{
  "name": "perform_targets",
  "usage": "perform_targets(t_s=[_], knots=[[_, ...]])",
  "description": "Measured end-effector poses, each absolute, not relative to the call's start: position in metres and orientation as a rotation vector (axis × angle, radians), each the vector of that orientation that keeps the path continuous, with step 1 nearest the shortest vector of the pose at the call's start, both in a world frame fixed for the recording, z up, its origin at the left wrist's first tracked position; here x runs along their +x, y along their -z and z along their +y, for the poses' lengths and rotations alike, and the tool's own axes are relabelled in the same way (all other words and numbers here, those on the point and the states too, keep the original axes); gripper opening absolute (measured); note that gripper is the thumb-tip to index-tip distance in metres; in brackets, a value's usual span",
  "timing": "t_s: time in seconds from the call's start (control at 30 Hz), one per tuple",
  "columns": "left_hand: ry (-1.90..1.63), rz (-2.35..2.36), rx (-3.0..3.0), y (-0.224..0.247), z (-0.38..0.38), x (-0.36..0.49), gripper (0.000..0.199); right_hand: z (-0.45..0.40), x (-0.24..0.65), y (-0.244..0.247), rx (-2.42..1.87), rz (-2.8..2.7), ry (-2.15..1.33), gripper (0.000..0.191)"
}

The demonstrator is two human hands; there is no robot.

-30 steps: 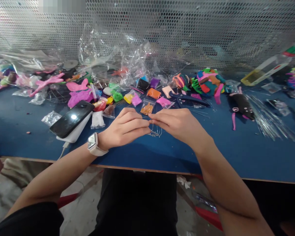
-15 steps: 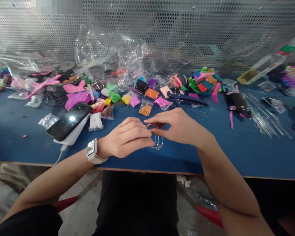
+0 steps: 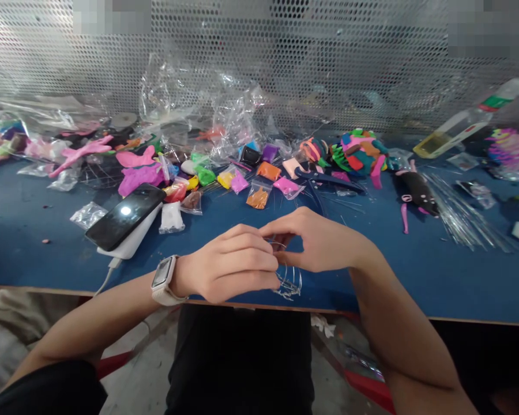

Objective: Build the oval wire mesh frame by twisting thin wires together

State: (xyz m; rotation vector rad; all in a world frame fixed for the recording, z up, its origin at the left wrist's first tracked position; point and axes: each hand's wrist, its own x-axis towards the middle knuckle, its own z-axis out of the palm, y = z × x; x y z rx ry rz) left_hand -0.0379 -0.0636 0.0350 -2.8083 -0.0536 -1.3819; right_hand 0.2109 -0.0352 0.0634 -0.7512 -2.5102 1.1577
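A small frame of bent silver wire [image 3: 290, 283] hangs between my hands near the table's front edge. My left hand [image 3: 237, 264], with a watch [image 3: 163, 276] at its wrist, is closed round the left side of the wire frame. From the right, my right hand [image 3: 313, 237] pinches the upper part of the wire, thumb and fingertips close together. The fingers of both hands almost touch and hide part of the frame. Beyond them on the blue table [image 3: 372, 230] lie small bags of coloured clay, among them an orange-brown one [image 3: 258, 196].
A phone [image 3: 125, 218] rests on a white power bank at the left. Dark-handled pliers [image 3: 328, 180] lie behind my right hand. At the right are a black clay figure [image 3: 417, 190], a bundle of wires [image 3: 467, 213] and a tilted bottle [image 3: 462, 128]. Crumpled plastic [image 3: 233, 109] lines the back.
Both hands and the wire frame have moved slightly down, closer to the table's front edge. More of the wire frame shows below the fingers. The view has shifted a little.
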Motion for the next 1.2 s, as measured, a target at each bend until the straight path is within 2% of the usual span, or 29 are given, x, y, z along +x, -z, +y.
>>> perform_targets(t_s=[0.17,0.33,0.5,0.9,1.03,1.1,1.2], knots=[[1.359,-0.030,-2.769,-0.044,-0.067,-0.039,0.010,-0.036,0.207,-0.064,-0.708,-2.519,-1.254,0.025],[1.503,-0.137,-2.889,-0.034,-0.065,-0.036,0.008,-0.033,0.207,-0.063,-0.671,-2.559,-1.210,0.017],[1.644,-0.173,-2.935,-0.026,-0.063,-0.036,0.003,-0.031,0.208,-0.062,-0.643,-2.591,-1.147,0.023],[1.694,-0.224,-2.890,-0.027,-0.059,-0.036,0.008,-0.033,0.206,-0.060,-0.642,-2.545,-1.149,0.029],[1.699,-0.226,-2.864,-0.026,-0.058,-0.037,0.008,-0.032,0.209,-0.059,-0.694,-2.498,-1.110,0.022],[1.692,-0.251,-2.863,-0.026,-0.056,-0.038,0.007,-0.029,0.213,-0.058,-0.740,-2.429,-1.152,0.027],[1.665,-0.257,-2.849,-0.024,-0.051,-0.040,0.005,-0.022,0.219,-0.055,-0.743,-2.338,-1.331,0.044]])
